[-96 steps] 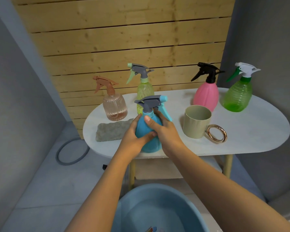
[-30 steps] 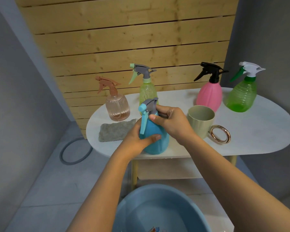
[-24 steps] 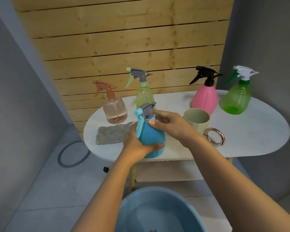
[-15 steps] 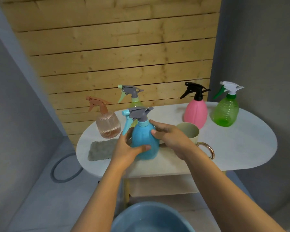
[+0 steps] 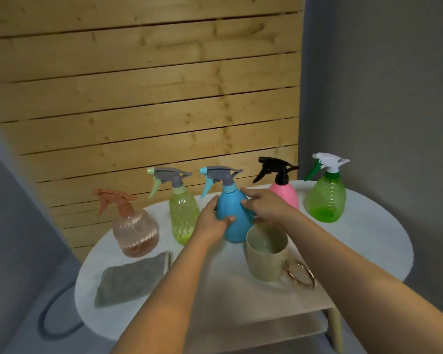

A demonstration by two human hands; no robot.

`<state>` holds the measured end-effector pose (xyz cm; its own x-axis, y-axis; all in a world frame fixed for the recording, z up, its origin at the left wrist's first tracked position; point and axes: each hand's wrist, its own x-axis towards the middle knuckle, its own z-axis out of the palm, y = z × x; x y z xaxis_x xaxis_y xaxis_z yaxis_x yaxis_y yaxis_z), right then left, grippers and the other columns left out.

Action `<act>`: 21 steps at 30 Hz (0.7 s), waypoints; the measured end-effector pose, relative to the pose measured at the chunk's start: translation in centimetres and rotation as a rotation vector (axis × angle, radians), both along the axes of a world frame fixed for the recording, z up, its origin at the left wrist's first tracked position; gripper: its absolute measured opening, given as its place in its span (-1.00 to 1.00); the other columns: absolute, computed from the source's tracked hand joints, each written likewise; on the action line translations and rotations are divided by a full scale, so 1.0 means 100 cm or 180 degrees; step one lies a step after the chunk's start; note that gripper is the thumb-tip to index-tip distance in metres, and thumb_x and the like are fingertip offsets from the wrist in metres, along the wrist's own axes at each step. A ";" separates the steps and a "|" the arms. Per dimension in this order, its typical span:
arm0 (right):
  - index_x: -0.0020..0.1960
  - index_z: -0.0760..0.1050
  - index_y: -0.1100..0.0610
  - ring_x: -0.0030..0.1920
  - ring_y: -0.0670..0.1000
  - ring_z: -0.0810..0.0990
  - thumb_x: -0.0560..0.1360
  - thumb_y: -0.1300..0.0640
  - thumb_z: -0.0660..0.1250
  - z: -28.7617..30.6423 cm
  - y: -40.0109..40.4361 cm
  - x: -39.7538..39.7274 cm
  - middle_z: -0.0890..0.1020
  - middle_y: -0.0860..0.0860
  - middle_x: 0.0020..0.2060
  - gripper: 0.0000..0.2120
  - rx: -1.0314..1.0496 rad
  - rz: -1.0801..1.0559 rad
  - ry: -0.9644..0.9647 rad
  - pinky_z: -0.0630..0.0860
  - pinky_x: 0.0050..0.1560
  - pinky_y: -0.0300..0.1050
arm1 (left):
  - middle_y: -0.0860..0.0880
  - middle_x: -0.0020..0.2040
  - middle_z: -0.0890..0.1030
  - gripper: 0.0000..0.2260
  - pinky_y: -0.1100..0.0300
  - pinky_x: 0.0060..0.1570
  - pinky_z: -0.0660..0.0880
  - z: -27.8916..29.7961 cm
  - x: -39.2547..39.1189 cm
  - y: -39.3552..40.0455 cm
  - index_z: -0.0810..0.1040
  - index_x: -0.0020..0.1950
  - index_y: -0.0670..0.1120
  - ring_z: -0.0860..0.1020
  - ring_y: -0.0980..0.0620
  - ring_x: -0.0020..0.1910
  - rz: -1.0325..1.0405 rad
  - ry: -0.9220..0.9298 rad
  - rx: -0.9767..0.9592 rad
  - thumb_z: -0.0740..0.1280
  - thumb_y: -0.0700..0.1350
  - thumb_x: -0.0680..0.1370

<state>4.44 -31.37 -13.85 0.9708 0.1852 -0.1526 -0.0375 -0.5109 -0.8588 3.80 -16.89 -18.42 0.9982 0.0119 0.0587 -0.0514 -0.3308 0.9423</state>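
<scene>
A blue spray bottle (image 5: pixel 232 210) with a grey and light-blue trigger head stands upright on the white oval table (image 5: pixel 363 251), in the back row between the yellow-green bottle (image 5: pixel 183 213) and the pink bottle (image 5: pixel 285 194). My left hand (image 5: pixel 212 223) grips its left side, thumb across the front. My right hand (image 5: pixel 267 206) holds its right side with fingers curled round the body. The nozzle points left.
A peach bottle (image 5: pixel 134 226) stands at the left, a green bottle (image 5: pixel 326 198) at the right. In front are a beige mug (image 5: pixel 266 254) with a gold ring handle and a grey cloth (image 5: pixel 131 279). Wooden slats back the table; a hose loop (image 5: pixel 51 325) lies on the floor.
Both hands carried the blue bottle from the table's front edge back into the row of bottles. Its trigger head was turned round earlier. The camera has tilted up; the blue basin left view.
</scene>
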 end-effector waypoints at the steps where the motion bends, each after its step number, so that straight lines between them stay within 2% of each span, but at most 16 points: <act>1: 0.48 0.22 -0.01 0.26 0.10 0.46 0.61 0.10 0.15 -0.003 -0.002 0.004 0.41 0.08 0.36 -0.56 -0.0086 0.0036 0.0029 0.45 0.28 0.08 | 0.04 0.14 0.50 -0.52 0.18 0.07 0.44 -0.002 0.003 -0.001 0.38 0.36 -0.04 0.47 0.05 0.13 -0.0043 0.0027 0.0035 0.37 -0.31 0.49; 6: 0.47 0.24 -0.02 0.23 0.12 0.49 0.61 0.10 0.16 -0.016 -0.008 0.018 0.44 0.09 0.34 -0.57 0.0051 0.0033 0.0188 0.48 0.24 0.08 | 0.07 0.16 0.49 -0.54 0.13 0.12 0.46 -0.013 0.016 -0.002 0.35 0.33 0.05 0.48 0.05 0.14 -0.0122 0.0085 0.0068 0.33 -0.31 0.52; 9: 0.47 0.24 -0.01 0.24 0.11 0.49 0.62 0.12 0.14 -0.019 -0.010 0.024 0.44 0.07 0.34 -0.58 0.0098 0.0094 0.0255 0.45 0.27 0.08 | 0.04 0.31 0.45 -0.48 0.01 0.27 0.42 -0.016 0.019 0.000 0.27 0.44 0.00 0.44 0.00 0.27 -0.0119 0.0189 0.0203 0.32 -0.27 0.53; 11: 0.43 0.31 0.03 0.24 0.10 0.49 0.61 0.13 0.15 -0.022 -0.011 0.025 0.46 0.06 0.32 -0.61 0.0143 -0.0003 0.0250 0.46 0.27 0.05 | -0.01 0.45 0.33 -0.36 -0.04 0.35 0.35 -0.015 0.019 -0.003 0.10 0.55 -0.03 0.36 -0.03 0.38 -0.0059 0.0310 0.0302 0.32 -0.23 0.54; 12: 0.36 0.41 0.07 0.21 0.09 0.50 0.61 0.13 0.17 -0.023 -0.012 0.024 0.50 0.05 0.27 -0.67 0.0164 -0.0173 0.0173 0.46 0.26 0.04 | -0.03 0.48 0.28 -0.32 -0.02 0.37 0.33 -0.013 0.017 -0.005 0.02 0.56 -0.05 0.32 -0.05 0.41 0.0015 0.0376 0.0340 0.32 -0.22 0.55; 14: 0.01 0.59 0.11 0.06 0.06 0.55 0.57 0.12 0.24 -0.028 -0.015 0.022 0.61 0.04 0.02 -0.84 0.0179 -0.0771 -0.0125 0.49 0.18 -0.02 | -0.10 0.49 0.26 -0.32 0.05 0.32 0.33 -0.010 0.013 -0.010 -0.03 0.56 -0.12 0.31 -0.10 0.42 0.0267 0.0465 0.0495 0.29 -0.21 0.56; 15: -0.18 0.54 0.10 -0.04 0.05 0.55 0.55 0.09 0.28 -0.031 -0.019 0.020 0.60 0.04 -0.15 -0.83 0.0142 -0.1082 -0.0283 0.49 0.07 -0.07 | -0.15 0.47 0.27 -0.36 0.09 0.25 0.36 -0.008 0.009 -0.014 0.01 0.54 -0.17 0.33 -0.13 0.40 0.0422 0.0489 0.0633 0.28 -0.21 0.56; 16: -0.28 0.45 0.10 -0.11 0.05 0.52 0.53 0.07 0.31 -0.033 -0.023 0.017 0.54 0.04 -0.26 -0.77 0.0067 -0.1346 -0.0435 0.44 -0.05 -0.12 | -0.19 0.44 0.30 -0.42 0.13 0.15 0.38 -0.005 0.004 -0.018 0.08 0.51 -0.22 0.36 -0.15 0.36 0.0606 0.0467 0.0750 0.26 -0.22 0.56; 18: -0.24 0.39 0.14 -0.12 0.09 0.49 0.48 0.06 0.37 -0.039 -0.031 0.014 0.49 0.06 -0.25 -0.77 -0.0051 -0.1757 -0.0704 0.33 -0.16 -0.15 | -0.21 0.34 0.32 -0.54 0.20 -0.03 0.34 -0.004 -0.003 -0.022 0.22 0.39 -0.22 0.43 -0.15 0.19 0.0960 0.0266 0.0747 0.28 -0.24 0.54; 19: -0.13 0.40 0.16 -0.05 0.11 0.49 0.44 0.06 0.40 -0.042 -0.035 0.013 0.51 0.09 -0.15 -0.77 -0.0127 -0.1942 -0.0778 0.33 -0.14 -0.14 | -0.17 0.27 0.32 -0.61 0.21 -0.07 0.34 -0.004 -0.006 -0.024 0.26 0.30 -0.18 0.43 -0.10 0.08 0.1062 0.0146 0.0666 0.29 -0.25 0.52; 21: 0.11 0.39 0.20 0.14 0.13 0.42 0.37 0.04 0.46 -0.050 -0.043 0.017 0.47 0.13 0.08 -0.57 -0.0279 -0.2169 -0.0884 0.36 0.03 -0.08 | -0.11 0.14 0.30 -0.71 0.22 -0.18 0.34 -0.004 -0.009 -0.028 0.25 0.12 -0.13 0.39 -0.01 -0.05 0.1120 -0.0018 0.0554 0.30 -0.26 0.50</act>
<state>6.18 -35.66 -18.81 0.8711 -0.4740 0.1288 -0.1583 -0.5192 -0.8399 2.86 -19.70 -18.78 0.9345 0.3428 0.0955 0.0886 -0.4839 0.8706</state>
